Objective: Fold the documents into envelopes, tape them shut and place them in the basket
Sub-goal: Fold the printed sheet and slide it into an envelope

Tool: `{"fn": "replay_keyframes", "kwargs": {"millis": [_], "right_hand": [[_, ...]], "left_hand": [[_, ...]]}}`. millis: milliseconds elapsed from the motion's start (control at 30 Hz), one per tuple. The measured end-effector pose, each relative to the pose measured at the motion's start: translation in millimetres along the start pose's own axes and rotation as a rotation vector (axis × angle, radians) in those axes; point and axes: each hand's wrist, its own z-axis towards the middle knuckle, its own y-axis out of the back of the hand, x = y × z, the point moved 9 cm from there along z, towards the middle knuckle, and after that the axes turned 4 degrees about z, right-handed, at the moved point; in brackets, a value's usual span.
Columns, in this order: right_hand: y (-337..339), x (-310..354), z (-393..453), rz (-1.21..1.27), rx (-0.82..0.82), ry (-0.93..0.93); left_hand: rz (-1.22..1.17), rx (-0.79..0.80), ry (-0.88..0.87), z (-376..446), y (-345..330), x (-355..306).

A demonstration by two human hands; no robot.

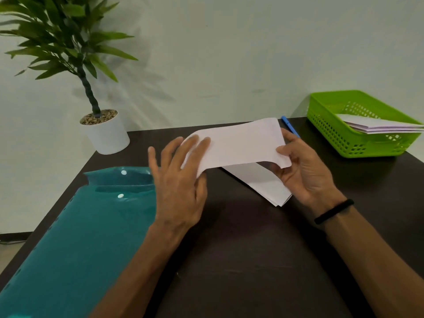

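Pinching paper point(238, 143): right hand point(302, 171) thumb-curled, left hand point(181, 180) fingers straight.

On the table point(241, 249), a folder point(75, 226) lies at the left and a basket point(339, 134) with folded papers point(376, 126) in it at the far right. A potted plant point(101, 125) stands far left. Between the hands, a sheet point(238, 145) arches above a folded paper point(259, 180); a pen point(290, 126) lies behind.
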Motion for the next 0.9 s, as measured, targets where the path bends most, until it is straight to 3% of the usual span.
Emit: {"fn": "replay_keyframes", "kwargs": {"millis": [167,300,600,900], "right_hand": [[6.2,1.4,-0.9,0.061,0.017,-0.058],[0.7,-8.2,-3.2,0.114,0.08,-0.123],[-12.3,-6.2,-7.3,0.089,0.191,-0.089],[-16.7,-13.7,-5.7,-0.091,0.145,-0.041]], "left_hand": [[0.016,-0.17,-0.238,-7.6,15.2,-33.6],[0.011,-0.3,-0.245,-6.9,32.1,-31.7],[0.185,-0.136,0.102,-0.5,6.6,42.5],[0.205,-0.092,0.062,-1.0,-4.8,40.8]]}}
